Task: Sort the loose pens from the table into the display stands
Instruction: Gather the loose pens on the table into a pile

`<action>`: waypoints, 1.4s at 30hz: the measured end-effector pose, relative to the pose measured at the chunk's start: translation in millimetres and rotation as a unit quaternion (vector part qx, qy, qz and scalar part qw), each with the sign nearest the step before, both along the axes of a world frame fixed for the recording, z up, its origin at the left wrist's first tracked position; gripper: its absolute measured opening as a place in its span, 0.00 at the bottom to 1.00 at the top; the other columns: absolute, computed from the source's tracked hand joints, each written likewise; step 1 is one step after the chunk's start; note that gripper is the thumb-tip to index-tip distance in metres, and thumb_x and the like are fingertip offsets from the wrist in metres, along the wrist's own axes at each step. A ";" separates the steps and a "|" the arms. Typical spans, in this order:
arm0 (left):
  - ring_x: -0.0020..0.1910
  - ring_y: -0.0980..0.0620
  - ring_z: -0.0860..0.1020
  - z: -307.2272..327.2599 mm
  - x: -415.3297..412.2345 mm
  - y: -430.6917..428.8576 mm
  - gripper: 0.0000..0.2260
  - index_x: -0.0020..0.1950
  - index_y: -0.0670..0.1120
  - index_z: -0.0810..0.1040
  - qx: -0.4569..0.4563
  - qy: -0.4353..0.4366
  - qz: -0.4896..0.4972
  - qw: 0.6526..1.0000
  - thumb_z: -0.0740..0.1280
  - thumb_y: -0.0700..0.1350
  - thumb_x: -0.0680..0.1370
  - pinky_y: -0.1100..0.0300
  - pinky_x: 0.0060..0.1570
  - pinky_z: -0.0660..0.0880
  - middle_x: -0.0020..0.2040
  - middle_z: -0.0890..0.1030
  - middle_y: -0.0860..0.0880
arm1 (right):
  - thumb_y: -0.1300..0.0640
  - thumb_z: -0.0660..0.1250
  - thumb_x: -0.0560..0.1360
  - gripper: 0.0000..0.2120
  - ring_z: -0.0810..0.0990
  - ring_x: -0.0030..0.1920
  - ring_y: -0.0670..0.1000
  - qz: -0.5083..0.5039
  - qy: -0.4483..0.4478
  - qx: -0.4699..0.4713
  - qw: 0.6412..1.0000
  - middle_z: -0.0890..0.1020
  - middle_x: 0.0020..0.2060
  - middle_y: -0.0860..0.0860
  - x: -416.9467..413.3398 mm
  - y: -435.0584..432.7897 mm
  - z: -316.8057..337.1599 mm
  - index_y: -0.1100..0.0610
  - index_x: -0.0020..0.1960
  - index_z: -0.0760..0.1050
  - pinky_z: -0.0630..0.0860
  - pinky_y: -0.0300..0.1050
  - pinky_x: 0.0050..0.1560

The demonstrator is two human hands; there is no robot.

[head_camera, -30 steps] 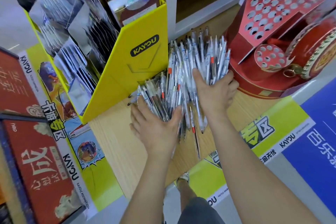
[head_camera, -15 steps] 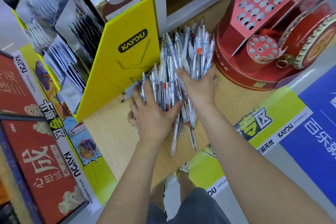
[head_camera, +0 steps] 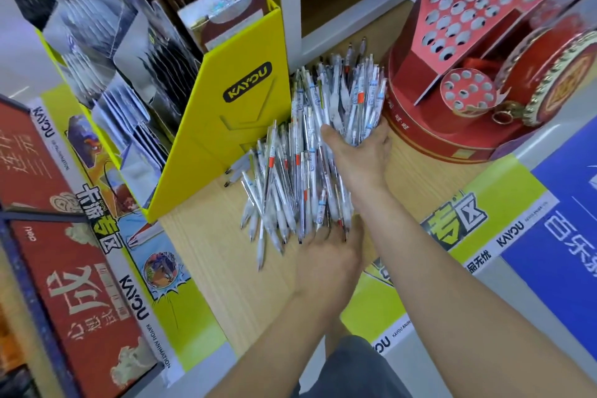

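White and clear plastic pens [head_camera: 300,178] lay heaped on the wood-grain worktop [head_camera: 219,255], my right hand [head_camera: 358,155] curled round a fat bundle at the far end, my left hand [head_camera: 326,265] against the near tips, its fingers hidden from me. I feared that overfull bundle would fan out and spill over the near edge. A yellow cardboard display box [head_camera: 226,139] and a red cardboard stand with round holes [head_camera: 416,74] crowded either side.

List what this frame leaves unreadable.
Head view only:
- Left hand: fingers hidden by the pens; grip unclear.
- Right hand: fingers wrap behind the pens, fingertips unseen.
- Pen labels: too small, blurred.
- Red stand: holes motion-blurred, right side cut off by the edge; whether any hold pens is unclear.
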State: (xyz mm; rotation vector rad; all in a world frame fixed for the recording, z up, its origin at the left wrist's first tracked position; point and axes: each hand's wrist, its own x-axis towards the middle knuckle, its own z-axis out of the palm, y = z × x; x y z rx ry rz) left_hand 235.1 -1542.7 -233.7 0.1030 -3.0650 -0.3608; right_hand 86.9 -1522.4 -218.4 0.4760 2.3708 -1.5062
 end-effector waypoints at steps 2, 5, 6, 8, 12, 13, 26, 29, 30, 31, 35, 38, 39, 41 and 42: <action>0.23 0.48 0.73 12.6 -3.1 -2.5 0.21 0.46 0.47 0.79 0.033 -0.047 0.019 0.998 0.76 0.41 0.54 0.63 0.23 0.63 0.25 0.73 0.50 | 0.36 0.73 0.68 0.55 0.51 0.77 0.55 0.011 -0.002 0.015 1.000 0.51 0.78 0.55 0.0 0.9 1.1 0.55 0.80 0.42 0.51 0.52 0.76; 0.21 0.48 0.72 30.4 1.1 -9.2 0.23 0.45 0.48 0.79 0.073 -0.061 0.052 0.994 0.74 0.42 0.50 0.66 0.20 0.59 0.23 0.72 0.51 | 0.33 0.72 0.66 0.58 0.50 0.78 0.55 0.031 0.001 0.045 0.998 0.51 0.78 0.55 -2.2 4.5 1.9 0.55 0.80 0.41 0.51 0.54 0.76; 0.22 0.48 0.72 34.1 6.9 -12.5 0.24 0.47 0.49 0.78 0.094 -0.059 0.058 0.992 0.74 0.42 0.51 0.66 0.20 0.61 0.24 0.72 0.51 | 0.31 0.72 0.65 0.59 0.50 0.78 0.55 0.039 0.000 0.059 0.997 0.51 0.78 0.56 -4.1 6.3 2.9 0.56 0.80 0.41 0.52 0.55 0.76; 0.25 0.51 0.73 42.3 25.0 -22.3 0.24 0.52 0.53 0.75 0.156 -0.050 0.072 0.984 0.72 0.44 0.56 0.64 0.22 0.66 0.27 0.73 0.54 | 0.28 0.70 0.63 0.61 0.51 0.78 0.56 0.060 -0.005 0.103 0.993 0.52 0.78 0.57 -9.3 10.7 5.8 0.58 0.80 0.42 0.53 0.56 0.76; 0.30 0.56 0.71 66.8 33.9 -58.1 0.16 0.52 0.58 0.75 0.244 -0.015 0.159 0.956 0.69 0.45 0.66 0.64 0.30 0.71 0.30 0.73 0.54 | 0.28 0.70 0.64 0.60 0.55 0.76 0.60 0.079 0.008 0.156 0.985 0.57 0.76 0.61 -19.6 13.0 9.1 0.63 0.78 0.48 0.55 0.54 0.75; 0.30 0.57 0.71 66.6 23.0 -67.0 0.15 0.52 0.57 0.78 0.234 0.012 0.173 0.957 0.71 0.44 0.67 0.63 0.31 0.71 0.30 0.73 0.54 | 0.29 0.71 0.64 0.60 0.55 0.76 0.60 0.078 0.012 0.151 0.985 0.57 0.76 0.61 -21.1 10.9 8.9 0.64 0.78 0.48 0.54 0.53 0.76; 0.75 0.39 0.52 7.7 -34.2 -80.8 0.47 0.77 0.52 0.58 0.240 -0.036 0.351 0.904 0.62 0.75 0.65 0.45 0.72 0.52 0.76 0.57 0.40 | 0.30 0.73 0.62 0.61 0.55 0.77 0.59 0.047 0.009 0.111 0.993 0.56 0.77 0.60 -26.2 -0.8 5.8 0.59 0.79 0.45 0.56 0.56 0.76; 0.74 0.36 0.51 13.0 -48.9 -70.4 0.44 0.76 0.56 0.56 0.222 -0.054 0.381 0.896 0.66 0.72 0.65 0.40 0.69 0.56 0.76 0.54 0.38 | 0.32 0.74 0.62 0.60 0.58 0.76 0.58 0.029 0.006 0.089 0.996 0.59 0.77 0.59 -24.2 -1.5 8.3 0.60 0.79 0.47 0.59 0.53 0.75; 0.74 0.36 0.51 15.1 -48.7 -69.2 0.44 0.76 0.57 0.54 0.210 -0.063 0.385 0.897 0.65 0.72 0.65 0.38 0.67 0.58 0.77 0.53 0.38 | 0.33 0.75 0.63 0.59 0.59 0.76 0.57 0.022 0.011 0.074 0.997 0.60 0.76 0.58 -22.4 -1.6 9.4 0.60 0.79 0.48 0.59 0.51 0.75; 0.74 0.37 0.50 14.8 -47.8 -69.3 0.44 0.76 0.58 0.52 0.200 -0.073 0.385 0.898 0.64 0.73 0.65 0.36 0.66 0.59 0.77 0.52 0.39 | 0.35 0.75 0.64 0.58 0.60 0.76 0.56 0.013 0.015 0.054 0.998 0.60 0.76 0.58 -19.5 -2.4 10.8 0.61 0.78 0.49 0.59 0.48 0.74; 0.74 0.39 0.52 16.7 -43.5 -76.3 0.42 0.76 0.59 0.48 0.171 -0.114 0.376 0.904 0.59 0.75 0.68 0.35 0.64 0.60 0.76 0.53 0.42 | 0.40 0.76 0.67 0.52 0.64 0.74 0.55 -0.025 -0.018 -0.027 0.999 0.64 0.75 0.54 -3.6 -7.8 12.0 0.59 0.78 0.51 0.62 0.45 0.69; 0.74 0.39 0.53 18.5 -37.8 -82.9 0.38 0.76 0.59 0.50 0.125 -0.105 0.362 0.918 0.53 0.74 0.70 0.37 0.66 0.57 0.76 0.56 0.42 | 0.44 0.75 0.69 0.46 0.69 0.67 0.51 -0.064 -0.046 -0.088 0.993 0.70 0.64 0.49 12.2 -12.6 11.7 0.59 0.76 0.55 0.66 0.42 0.62; 0.74 0.40 0.52 17.8 -37.8 -84.6 0.37 0.76 0.59 0.51 0.116 -0.094 0.354 0.923 0.51 0.74 0.72 0.37 0.67 0.55 0.76 0.57 0.42 | 0.44 0.75 0.70 0.43 0.70 0.64 0.48 -0.073 -0.055 -0.101 0.991 0.68 0.59 0.46 19.2 -15.5 10.8 0.58 0.75 0.57 0.65 0.40 0.60; 0.74 0.41 0.55 18.4 -40.9 -85.7 0.34 0.77 0.57 0.54 0.141 -0.047 0.322 0.935 0.48 0.71 0.74 0.38 0.69 0.56 0.75 0.60 0.43 | 0.42 0.75 0.69 0.39 0.71 0.61 0.45 -0.091 -0.046 -0.107 0.989 0.69 0.57 0.43 32.3 -22.2 9.4 0.55 0.72 0.61 0.66 0.40 0.62; 0.73 0.41 0.57 18.9 -42.3 -85.5 0.34 0.77 0.56 0.55 0.171 -0.019 0.306 0.936 0.47 0.70 0.74 0.38 0.69 0.57 0.74 0.62 0.43 | 0.40 0.75 0.67 0.40 0.72 0.63 0.47 -0.095 -0.034 -0.099 0.990 0.72 0.60 0.45 35.9 -24.0 7.9 0.54 0.70 0.62 0.67 0.43 0.66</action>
